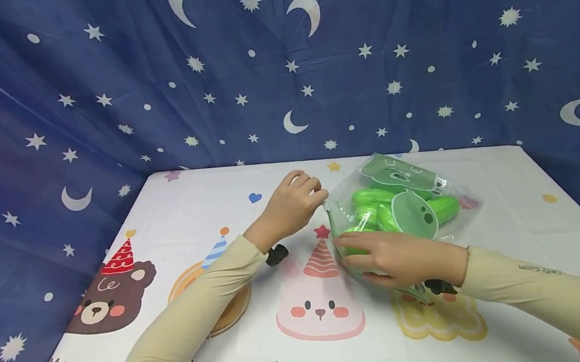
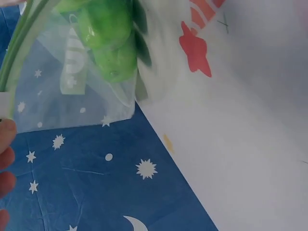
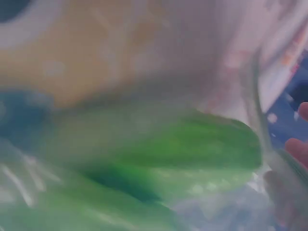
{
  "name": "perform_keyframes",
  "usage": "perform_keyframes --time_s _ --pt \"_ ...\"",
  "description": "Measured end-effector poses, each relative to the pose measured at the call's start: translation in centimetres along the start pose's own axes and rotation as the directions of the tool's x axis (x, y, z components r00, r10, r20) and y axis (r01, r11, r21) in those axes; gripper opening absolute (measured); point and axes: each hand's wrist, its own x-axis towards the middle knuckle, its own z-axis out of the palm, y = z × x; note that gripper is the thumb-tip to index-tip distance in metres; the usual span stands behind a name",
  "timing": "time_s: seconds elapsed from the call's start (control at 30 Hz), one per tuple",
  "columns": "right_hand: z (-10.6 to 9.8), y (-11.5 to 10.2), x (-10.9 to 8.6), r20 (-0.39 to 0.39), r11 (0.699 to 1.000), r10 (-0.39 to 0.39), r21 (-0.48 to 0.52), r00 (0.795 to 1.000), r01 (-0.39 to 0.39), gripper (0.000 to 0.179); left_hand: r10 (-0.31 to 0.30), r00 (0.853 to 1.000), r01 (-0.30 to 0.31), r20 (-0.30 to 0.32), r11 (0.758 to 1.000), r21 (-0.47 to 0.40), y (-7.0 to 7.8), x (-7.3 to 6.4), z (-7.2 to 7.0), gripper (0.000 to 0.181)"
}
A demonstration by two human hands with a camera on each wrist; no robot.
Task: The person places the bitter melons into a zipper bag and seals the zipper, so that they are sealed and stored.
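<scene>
A clear zip bag with a green cartoon print lies on the right half of the table, its zip edge facing left. Shiny bright green, rounded long pieces fill it; their kind is hard to tell through the plastic. My left hand pinches the upper end of the zip edge, where a white slider shows beside the fingertips in the left wrist view. Lower on the same edge, my right hand grips the bag, with fingers on both sides of the zip strip in the right wrist view.
A white tablecloth printed with cartoon animals and lettering covers the table. Behind and to the left hangs a dark blue curtain with moons and stars. Black wrist cameras sit at the left wrist and the right wrist.
</scene>
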Motion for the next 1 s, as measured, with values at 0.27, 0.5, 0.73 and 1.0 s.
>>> perform_keyframes --time_s 0.27,0.5,0.73,1.0 --pt "-3.2 1.8 1.9 -0.017 0.989 0.09 -0.112 0.996 -0.092 0.03 0.006 1.0 -0.006 -0.02 1.0 -0.009 -0.4 -0.6 0.0 0.011" --pt "-2.7 3.4 3.5 -0.111 0.926 0.173 -0.321 0.979 -0.2 0.019 -0.004 1.0 0.004 -0.016 1.0 -0.018 0.0 -0.5 -0.4 0.005" --pt "-1.3 3.6 4.4 -0.264 0.865 0.181 -0.416 0.947 -0.281 0.028 0.002 0.999 -0.003 -0.036 1.0 -0.027 0.7 0.2 -1.1 0.007" --pt "-0.7 3.5 4.6 -0.335 0.846 0.177 -0.429 0.925 -0.317 0.026 0.014 0.996 -0.018 -0.089 0.999 -0.049 1.1 0.7 -1.5 0.011"
